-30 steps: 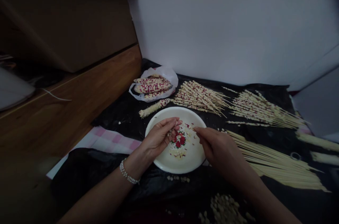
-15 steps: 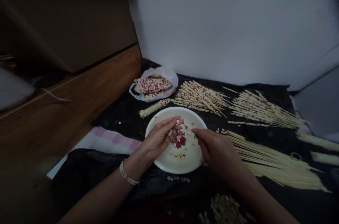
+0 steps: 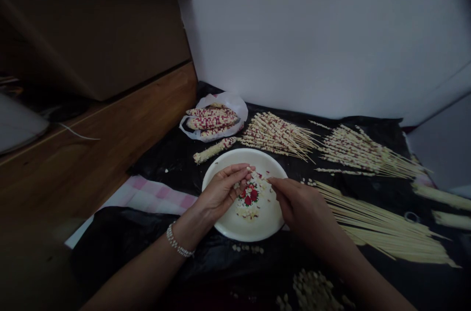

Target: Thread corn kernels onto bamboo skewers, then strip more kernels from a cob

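While corn kernels (image 3: 250,208) lie at 3 o'clock from your curled left hand (image 3: 221,192), your narrowly pinched right hand (image 3: 300,203) sits inside the white plate's rim (image 3: 253,238); you cannot tell what either holds.

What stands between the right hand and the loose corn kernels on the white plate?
Nothing visible does: the right hand reaches over the rim of the white plate, and its fingertips are close to the loose corn kernels.

we get a dim, soft-lit view: pale light rests on the white wall (image 3: 316,36) at upper right, the lower left falls into deep shadow, a faint sheen crosses the black plastic sheet (image 3: 165,168), and the frame edges bow and soften.
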Available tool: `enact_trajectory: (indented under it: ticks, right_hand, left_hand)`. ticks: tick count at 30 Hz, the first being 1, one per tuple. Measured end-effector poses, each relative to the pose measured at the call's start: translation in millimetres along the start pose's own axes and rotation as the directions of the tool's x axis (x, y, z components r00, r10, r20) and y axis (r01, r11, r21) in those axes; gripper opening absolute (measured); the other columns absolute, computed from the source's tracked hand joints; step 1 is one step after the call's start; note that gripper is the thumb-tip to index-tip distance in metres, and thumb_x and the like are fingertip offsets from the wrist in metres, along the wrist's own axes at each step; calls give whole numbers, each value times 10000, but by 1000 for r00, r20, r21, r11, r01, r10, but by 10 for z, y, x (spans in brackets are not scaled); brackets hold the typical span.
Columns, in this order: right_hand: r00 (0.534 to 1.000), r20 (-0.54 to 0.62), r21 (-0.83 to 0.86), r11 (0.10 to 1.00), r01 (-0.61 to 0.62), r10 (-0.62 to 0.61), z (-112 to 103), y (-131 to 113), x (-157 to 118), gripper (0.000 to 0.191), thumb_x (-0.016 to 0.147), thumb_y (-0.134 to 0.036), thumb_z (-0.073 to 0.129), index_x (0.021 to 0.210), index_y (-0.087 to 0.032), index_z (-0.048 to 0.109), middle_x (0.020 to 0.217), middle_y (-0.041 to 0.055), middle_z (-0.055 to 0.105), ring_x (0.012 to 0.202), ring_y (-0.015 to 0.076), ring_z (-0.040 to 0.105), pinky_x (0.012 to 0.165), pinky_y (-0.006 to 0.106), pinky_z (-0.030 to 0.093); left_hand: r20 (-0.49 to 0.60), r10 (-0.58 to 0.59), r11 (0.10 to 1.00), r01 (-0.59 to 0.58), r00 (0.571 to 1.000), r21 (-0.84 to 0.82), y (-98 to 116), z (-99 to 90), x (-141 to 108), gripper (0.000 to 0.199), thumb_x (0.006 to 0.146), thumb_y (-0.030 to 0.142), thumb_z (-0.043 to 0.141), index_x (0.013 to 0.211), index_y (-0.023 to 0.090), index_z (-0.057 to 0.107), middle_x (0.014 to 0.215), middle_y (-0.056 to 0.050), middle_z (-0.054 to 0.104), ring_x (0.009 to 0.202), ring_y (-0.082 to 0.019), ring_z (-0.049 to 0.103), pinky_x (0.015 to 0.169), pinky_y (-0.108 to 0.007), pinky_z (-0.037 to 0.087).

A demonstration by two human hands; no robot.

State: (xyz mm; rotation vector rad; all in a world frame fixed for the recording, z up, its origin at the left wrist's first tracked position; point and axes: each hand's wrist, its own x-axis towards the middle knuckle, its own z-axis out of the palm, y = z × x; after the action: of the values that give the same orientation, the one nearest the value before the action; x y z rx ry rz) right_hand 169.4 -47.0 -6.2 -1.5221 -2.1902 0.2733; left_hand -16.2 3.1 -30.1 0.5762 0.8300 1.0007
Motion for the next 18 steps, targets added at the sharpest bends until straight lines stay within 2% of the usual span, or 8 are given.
enact_trajectory:
  ticks: [15, 18]
  right_hand:
    - [1000, -8, -58, 998, -7, 6, 14, -38, -5, 298, 847, -101, 436, 1043, -172, 650, 1022, 118, 694, 859, 242, 674, 769, 381, 512]
    - [1000, -17, -57, 998, 7, -8, 33, -56, -15, 313, 840, -89, 426, 1053, -164, 643, 1053, 130, 683, 907, 246, 663, 789, 378, 505]
  left_hand:
    - [21, 17, 1000, -17, 1000, 4, -12, -28, 14, 116, 744, 150, 710, 859, 137, 722, 858, -32, 699, 746, -66, 617, 704, -142, 486]
    - [22, 23, 1000, -23, 999, 5, -27, -42, 23, 123, 737, 154, 719, 857, 128, 716, 861, -41, 698, 739, -73, 620, 702, -152, 496]
